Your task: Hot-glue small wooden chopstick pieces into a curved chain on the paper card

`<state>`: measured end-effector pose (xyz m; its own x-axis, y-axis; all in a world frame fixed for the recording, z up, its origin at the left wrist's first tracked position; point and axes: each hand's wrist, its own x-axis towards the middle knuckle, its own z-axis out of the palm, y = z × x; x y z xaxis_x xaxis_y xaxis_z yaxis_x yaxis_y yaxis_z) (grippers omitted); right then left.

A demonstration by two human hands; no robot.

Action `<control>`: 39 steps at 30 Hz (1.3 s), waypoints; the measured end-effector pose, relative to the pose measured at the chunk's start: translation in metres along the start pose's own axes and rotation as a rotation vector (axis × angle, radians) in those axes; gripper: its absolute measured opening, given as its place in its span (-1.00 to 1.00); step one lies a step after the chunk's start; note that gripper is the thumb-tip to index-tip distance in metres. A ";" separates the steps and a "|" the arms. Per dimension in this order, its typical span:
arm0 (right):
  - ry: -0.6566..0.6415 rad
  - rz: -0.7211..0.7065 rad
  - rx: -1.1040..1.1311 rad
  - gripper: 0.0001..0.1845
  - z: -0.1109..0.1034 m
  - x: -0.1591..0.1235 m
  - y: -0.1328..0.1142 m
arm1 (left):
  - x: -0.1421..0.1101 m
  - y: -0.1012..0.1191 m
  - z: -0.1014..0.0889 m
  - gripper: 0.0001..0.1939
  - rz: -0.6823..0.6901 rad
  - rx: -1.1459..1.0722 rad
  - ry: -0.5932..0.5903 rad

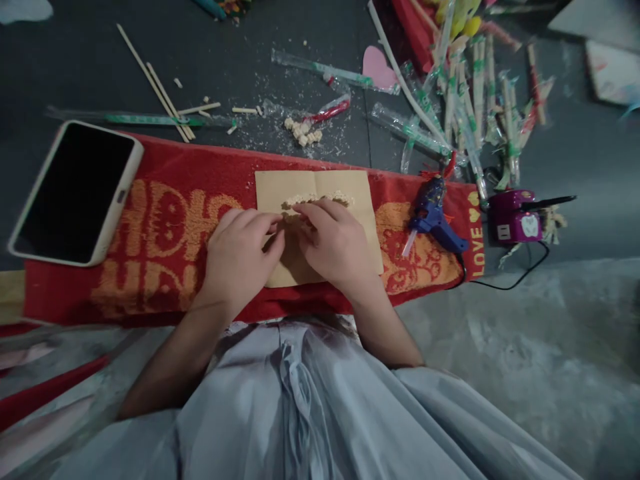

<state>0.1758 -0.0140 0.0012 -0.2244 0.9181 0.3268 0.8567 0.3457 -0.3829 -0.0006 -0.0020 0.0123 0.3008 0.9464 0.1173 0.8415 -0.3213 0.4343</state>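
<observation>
Paper [340, 181] on towel [210, 163], phone [75, 193] left, glue gun [433, 213] right.

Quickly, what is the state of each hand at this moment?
Left hand: fingers curled over the creased tan paper sheet; whether holding anything cannot be told.
Right hand: fingers curled near the row of small pale pieces; grip cannot be told.

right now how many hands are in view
2: the left hand, its fingertips over the left side of the paper, and the right hand, over the paper's right side. Some fingertips are partly hidden, but no other hand shows.
</observation>
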 end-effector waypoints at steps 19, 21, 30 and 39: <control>-0.448 -0.222 -0.019 -0.69 -0.040 0.066 0.029 | 0.004 0.008 0.009 -0.89 -0.011 -0.008 0.071; -0.449 -0.234 -0.019 -0.70 -0.036 0.066 0.031 | 0.005 0.008 0.008 -0.89 -0.026 -0.030 0.061; -0.418 -0.255 0.031 -0.71 -0.026 0.064 0.036 | 0.009 0.009 0.006 -0.87 -0.038 0.038 0.055; -0.396 -0.203 0.094 -0.67 -0.020 0.060 0.038 | 0.012 0.013 0.002 -0.88 -0.138 0.023 -0.015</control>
<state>0.2041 0.0503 0.0235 -0.5593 0.8272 0.0545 0.7355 0.5255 -0.4277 0.0153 0.0051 0.0177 0.1880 0.9812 0.0443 0.8852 -0.1888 0.4251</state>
